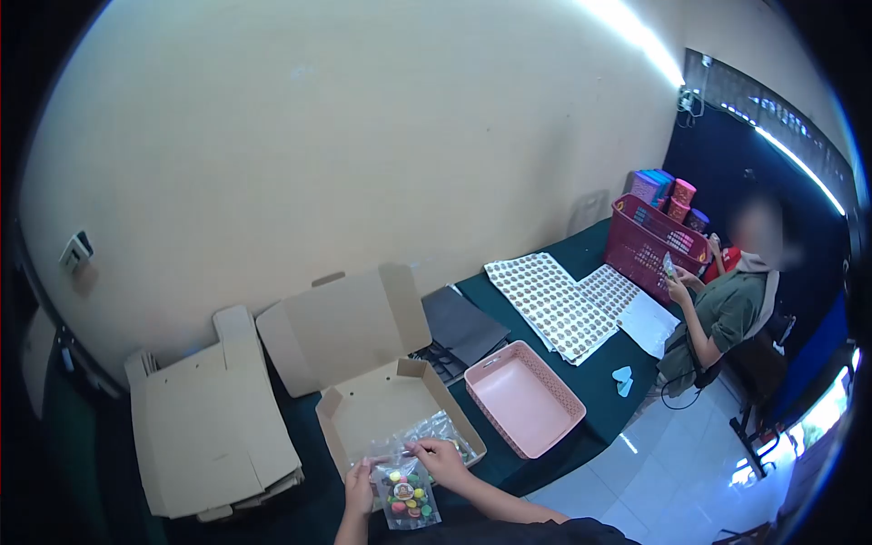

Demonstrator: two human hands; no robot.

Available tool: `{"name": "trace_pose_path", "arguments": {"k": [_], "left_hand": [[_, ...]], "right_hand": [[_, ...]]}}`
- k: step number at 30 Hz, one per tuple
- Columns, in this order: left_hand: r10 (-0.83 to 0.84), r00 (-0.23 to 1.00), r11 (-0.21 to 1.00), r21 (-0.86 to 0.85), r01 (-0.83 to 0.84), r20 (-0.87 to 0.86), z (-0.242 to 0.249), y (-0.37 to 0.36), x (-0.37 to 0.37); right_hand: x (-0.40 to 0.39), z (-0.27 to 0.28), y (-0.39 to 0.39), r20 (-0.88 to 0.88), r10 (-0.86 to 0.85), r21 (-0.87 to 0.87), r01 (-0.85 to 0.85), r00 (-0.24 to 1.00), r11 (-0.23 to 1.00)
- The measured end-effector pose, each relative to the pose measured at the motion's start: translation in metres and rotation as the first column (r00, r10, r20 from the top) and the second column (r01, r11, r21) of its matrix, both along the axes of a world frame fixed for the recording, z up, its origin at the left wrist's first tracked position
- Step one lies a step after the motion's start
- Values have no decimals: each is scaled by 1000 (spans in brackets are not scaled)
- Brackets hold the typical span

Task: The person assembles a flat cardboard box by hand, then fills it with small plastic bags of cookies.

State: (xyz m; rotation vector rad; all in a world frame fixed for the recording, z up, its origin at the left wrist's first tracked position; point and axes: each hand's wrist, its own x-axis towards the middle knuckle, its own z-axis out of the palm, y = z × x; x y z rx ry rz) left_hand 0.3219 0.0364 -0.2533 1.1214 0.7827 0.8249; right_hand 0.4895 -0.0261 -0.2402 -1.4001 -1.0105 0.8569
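Note:
A clear plastic pouch (pixel 411 515) of colourful candies, with a round sticker on its front, hangs upright near the front edge of the table. My left hand (pixel 360 488) grips its upper left corner, and my right hand (pixel 441 461) pinches the top edge on the other side. Just behind the pouch stands an open cardboard box (pixel 368 400) with its lid raised. More clear pouches (pixel 440 431) lie in the box's right part, partly hidden by my right hand.
Flattened cardboard boxes (pixel 204 427) are stacked at left. A pink plastic basket (pixel 527 400) stands right of the box, near black folders (pixel 465 331). Sticker sheets (pixel 551 304) lie farther back, before a maroon crate (pixel 656 250). A co-worker (pixel 727 313) holds a small pouch at right.

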Motion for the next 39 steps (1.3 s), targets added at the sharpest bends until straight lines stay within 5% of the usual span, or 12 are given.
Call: {"name": "trace_pose_path", "arguments": {"k": [3,8,12,16,17,18,20,23,26,31,36,39], "left_hand": [[88,995,981,168,-96,54,-26,9,-2],[-86,996,928,365,79,3,-15,-16,8],[-134,985,971,211,110,107,-28,-23,12],[110,992,987,109,-116,62,-15,-31,13],[198,977,969,137,-207,77,-10,-32,17],[198,977,969,134,-207,72,-11,-30,16],[185,982,973,139,-186,23,-15,-29,15],[154,982,960,220,-174,105,-16,-24,16],[74,987,933,359,-17,-145,-22,-10,2],[-203,979,961,194,197,13,1,0,-9],[10,997,967,254,11,-82,-30,12,-17],[112,993,978,170,-118,42,-5,10,-12]], "right_hand": [[4,0,-3,229,-295,255,235,928,938],[-13,-12,0,433,-163,366,-7,886,931],[-31,-4,-5,285,-29,245,-43,958,969],[-29,-14,7,465,-274,265,163,842,950],[-28,-22,11,91,-102,236,78,991,969],[-27,-29,14,-296,84,246,-9,952,969],[-13,-26,9,-470,281,182,-220,837,958],[-6,-35,13,-302,293,85,-280,907,956],[-2,2,2,-262,196,-63,-219,945,974],[13,-18,8,-151,387,28,-388,910,921],[14,-8,3,-38,400,6,-400,916,917],[7,-13,6,45,375,23,-376,926,926]]}}
